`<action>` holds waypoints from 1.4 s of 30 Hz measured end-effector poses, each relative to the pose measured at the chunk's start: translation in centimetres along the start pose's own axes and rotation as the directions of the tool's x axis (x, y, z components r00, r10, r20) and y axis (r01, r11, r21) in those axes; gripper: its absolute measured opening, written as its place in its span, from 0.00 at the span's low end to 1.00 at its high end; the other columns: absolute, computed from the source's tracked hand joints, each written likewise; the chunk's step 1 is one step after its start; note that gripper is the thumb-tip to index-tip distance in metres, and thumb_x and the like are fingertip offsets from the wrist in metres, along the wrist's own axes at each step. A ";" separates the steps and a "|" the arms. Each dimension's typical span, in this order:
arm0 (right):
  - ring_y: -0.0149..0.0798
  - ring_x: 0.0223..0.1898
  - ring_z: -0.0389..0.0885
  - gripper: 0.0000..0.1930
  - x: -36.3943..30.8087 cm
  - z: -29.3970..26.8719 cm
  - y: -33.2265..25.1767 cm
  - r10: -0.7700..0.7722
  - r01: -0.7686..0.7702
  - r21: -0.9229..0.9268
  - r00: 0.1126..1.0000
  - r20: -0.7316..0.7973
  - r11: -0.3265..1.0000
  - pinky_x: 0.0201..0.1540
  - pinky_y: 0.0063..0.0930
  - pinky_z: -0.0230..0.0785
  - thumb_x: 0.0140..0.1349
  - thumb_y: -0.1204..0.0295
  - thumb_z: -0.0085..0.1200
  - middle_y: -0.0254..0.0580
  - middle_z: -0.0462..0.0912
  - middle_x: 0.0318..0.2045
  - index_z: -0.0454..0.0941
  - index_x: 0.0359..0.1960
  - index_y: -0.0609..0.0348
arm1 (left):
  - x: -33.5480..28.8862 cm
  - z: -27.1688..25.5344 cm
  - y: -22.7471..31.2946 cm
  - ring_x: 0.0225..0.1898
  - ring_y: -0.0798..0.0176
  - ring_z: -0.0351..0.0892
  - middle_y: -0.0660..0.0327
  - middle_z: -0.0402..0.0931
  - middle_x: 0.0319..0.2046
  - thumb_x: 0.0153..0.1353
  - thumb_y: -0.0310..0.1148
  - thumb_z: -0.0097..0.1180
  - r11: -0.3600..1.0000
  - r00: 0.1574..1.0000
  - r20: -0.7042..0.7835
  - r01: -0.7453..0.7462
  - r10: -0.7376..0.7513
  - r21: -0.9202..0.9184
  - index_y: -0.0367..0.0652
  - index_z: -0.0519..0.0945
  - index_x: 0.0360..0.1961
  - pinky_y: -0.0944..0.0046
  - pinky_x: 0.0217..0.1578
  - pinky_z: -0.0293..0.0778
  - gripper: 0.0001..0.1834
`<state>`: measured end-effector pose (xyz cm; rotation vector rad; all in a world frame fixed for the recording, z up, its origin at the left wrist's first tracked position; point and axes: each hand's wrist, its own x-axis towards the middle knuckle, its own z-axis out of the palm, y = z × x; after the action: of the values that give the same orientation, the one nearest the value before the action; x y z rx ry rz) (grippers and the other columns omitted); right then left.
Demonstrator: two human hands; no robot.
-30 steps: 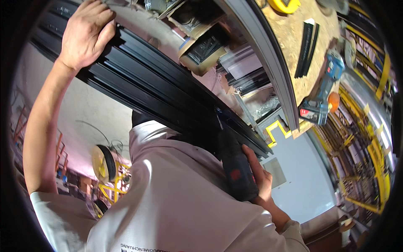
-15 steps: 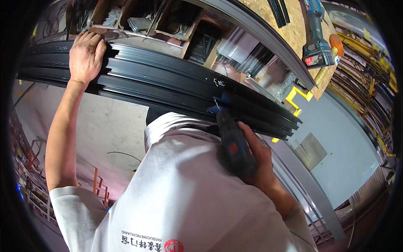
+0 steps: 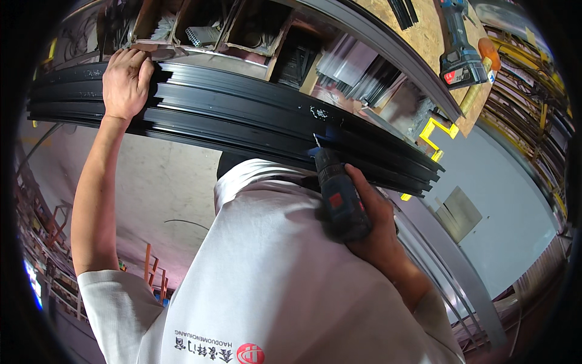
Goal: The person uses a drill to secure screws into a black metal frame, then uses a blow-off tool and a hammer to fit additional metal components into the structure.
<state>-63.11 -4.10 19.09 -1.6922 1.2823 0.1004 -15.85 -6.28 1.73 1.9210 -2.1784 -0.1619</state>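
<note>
A long stack of black metal profiles (image 3: 242, 115) runs across the view in front of me. My left hand (image 3: 124, 82) rests flat on top of the stack near its left end, fingers curled over the far edge. My right hand (image 3: 373, 227) grips a dark blue cordless drill (image 3: 336, 191), whose bit touches the near side of the black profiles near their middle. My white shirt fills the lower part of the view.
A second cordless drill (image 3: 461, 51) and an orange-handled tool (image 3: 488, 57) lie on a chipboard bench at the upper right. Wooden compartments (image 3: 242, 30) with metal offcuts sit behind the profiles. A grey metal rail (image 3: 388, 51) curves along the bench edge. A yellow bracket (image 3: 436, 130) stands beyond it.
The view has tilted, so the black profiles lie more level. My right hand has brought the drill up until its bit meets the profiles. My left hand stays on the stack.
</note>
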 end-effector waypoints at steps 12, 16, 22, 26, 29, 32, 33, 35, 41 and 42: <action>0.60 0.46 0.89 0.46 0.4 -0.6 -0.4 0.064 -0.063 -0.014 0.997 0.047 0.998 0.48 0.45 0.81 0.53 0.70 0.73 0.58 0.86 0.49 0.62 0.75 0.53 | 0.3 -0.1 0.5 0.40 0.38 0.74 0.48 0.75 0.32 0.69 0.32 0.48 0.999 1.000 -0.004 0.002 -0.002 -0.038 0.35 0.75 0.30 0.48 0.53 0.72 0.12; 0.61 0.46 0.88 0.46 0.7 -0.9 -0.7 0.083 -0.082 -0.012 0.994 0.068 0.997 0.48 0.46 0.81 0.54 0.69 0.72 0.59 0.86 0.50 0.62 0.75 0.52 | 0.3 0.0 0.6 0.39 0.38 0.74 0.48 0.74 0.31 0.69 0.31 0.48 0.999 1.000 -0.015 0.002 -0.002 -0.037 0.35 0.74 0.29 0.48 0.53 0.72 0.12; 0.62 0.46 0.88 0.47 1.3 -1.2 -1.3 0.143 -0.135 -0.066 0.980 0.136 0.989 0.48 0.47 0.81 0.54 0.67 0.71 0.61 0.85 0.52 0.59 0.76 0.50 | 0.2 0.0 0.1 0.40 0.41 0.77 0.51 0.78 0.34 0.67 0.32 0.51 1.000 1.000 0.019 0.017 -0.017 0.002 0.37 0.79 0.33 0.48 0.55 0.73 0.10; 0.59 0.44 0.89 0.45 1.9 -1.6 -1.9 0.169 -0.158 -0.076 0.972 0.163 0.984 0.47 0.41 0.80 0.54 0.72 0.72 0.59 0.87 0.47 0.63 0.74 0.53 | -0.1 0.1 0.0 0.39 0.40 0.76 0.49 0.77 0.32 0.67 0.32 0.52 0.999 0.998 0.050 0.039 -0.037 -0.023 0.36 0.77 0.31 0.49 0.55 0.73 0.10; 0.58 0.44 0.90 0.44 2.3 -1.7 -2.1 0.163 -0.151 -0.077 0.972 0.168 0.985 0.47 0.38 0.80 0.53 0.76 0.72 0.59 0.88 0.44 0.65 0.73 0.56 | 0.2 0.0 0.3 0.39 0.40 0.75 0.49 0.76 0.32 0.67 0.32 0.52 0.999 0.999 0.020 0.028 -0.028 -0.040 0.36 0.77 0.30 0.49 0.55 0.73 0.10; 0.59 0.45 0.90 0.43 2.6 -1.9 -2.4 0.163 -0.151 -0.077 0.969 0.183 0.986 0.49 0.40 0.80 0.54 0.77 0.71 0.60 0.88 0.44 0.64 0.73 0.56 | 0.2 0.1 0.2 0.40 0.39 0.75 0.49 0.76 0.33 0.67 0.31 0.52 0.999 1.000 0.011 0.016 -0.015 -0.040 0.36 0.78 0.33 0.48 0.55 0.73 0.10; 0.59 0.45 0.90 0.43 2.7 -2.0 -2.4 0.168 -0.156 -0.075 0.968 0.188 0.985 0.49 0.40 0.80 0.54 0.77 0.70 0.61 0.88 0.44 0.64 0.73 0.57 | 0.2 0.0 0.1 0.40 0.39 0.76 0.49 0.77 0.33 0.68 0.31 0.52 0.999 1.000 0.022 0.017 -0.017 -0.041 0.36 0.78 0.33 0.48 0.55 0.73 0.09; 0.58 0.41 0.90 0.43 2.8 -1.9 -1.9 0.127 -0.108 -0.108 0.973 0.192 0.988 0.42 0.42 0.81 0.55 0.70 0.70 0.56 0.88 0.44 0.64 0.73 0.55 | -0.1 0.1 -0.1 0.41 0.39 0.76 0.49 0.77 0.34 0.68 0.31 0.52 0.999 0.999 0.037 0.025 -0.023 -0.042 0.36 0.78 0.34 0.48 0.55 0.73 0.09; 0.56 0.37 0.89 0.44 3.2 -2.2 -1.7 0.084 -0.057 -0.134 0.974 0.209 0.989 0.38 0.43 0.81 0.55 0.68 0.70 0.54 0.87 0.42 0.63 0.74 0.56 | 0.0 0.1 0.0 0.40 0.41 0.77 0.50 0.78 0.34 0.68 0.31 0.52 0.999 0.999 0.036 0.027 -0.026 -0.044 0.36 0.80 0.37 0.51 0.54 0.74 0.09; 0.55 0.36 0.89 0.44 3.3 -2.2 -1.7 0.077 -0.047 -0.142 0.974 0.213 0.989 0.38 0.43 0.80 0.55 0.68 0.70 0.54 0.87 0.41 0.63 0.74 0.56 | 0.0 0.1 0.0 0.40 0.42 0.77 0.50 0.78 0.34 0.68 0.31 0.52 0.999 0.999 0.035 0.022 -0.020 -0.050 0.35 0.81 0.37 0.51 0.54 0.74 0.10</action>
<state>-61.33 -8.07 19.46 -1.7033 1.1850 0.4090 -15.92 -6.29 1.63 1.9284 -2.1552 -0.2527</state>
